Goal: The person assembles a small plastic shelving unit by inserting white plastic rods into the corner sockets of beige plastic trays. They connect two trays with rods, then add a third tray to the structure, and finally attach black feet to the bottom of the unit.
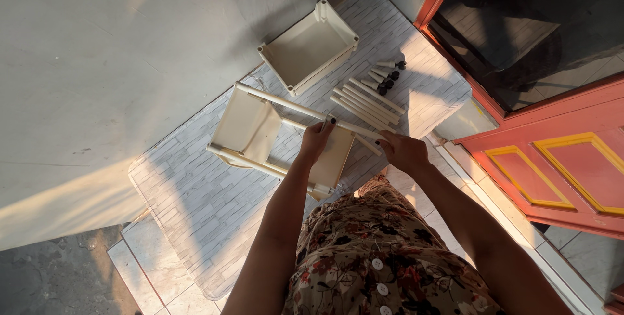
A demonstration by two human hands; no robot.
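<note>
View from above of a person in a floral buttoned dress (377, 256), bending over a grey brick-patterned floor mat (195, 204) laid against a pale wall (117, 61). On the mat lies a cream plastic shelf frame (250, 126), partly put together: flat tray panels joined by long cream tubes.

The left hand (316, 141) rests at the near end of the frame, fingers curled down onto the upper tube (286, 104), apparently steadying the frame so it does not shift. The right hand (404, 150) sits just to the right of the frame, its grip pressed together around the end of that same tube or a short piece joining it; which of the two cannot be told. Both hands bear on one line, as fits holding one part still while the other is worked.

Beyond the frame, against the wall, a second cream tray (309, 48) lies upturned, its hollow side showing. Between that tray and the frame a row of spare cream tubes (367, 102) lies side by side, with small black-tipped feet (385, 76) just past them, sorted within reach. Right of the frame stands an orange door with yellow trim (552, 165).
</note>
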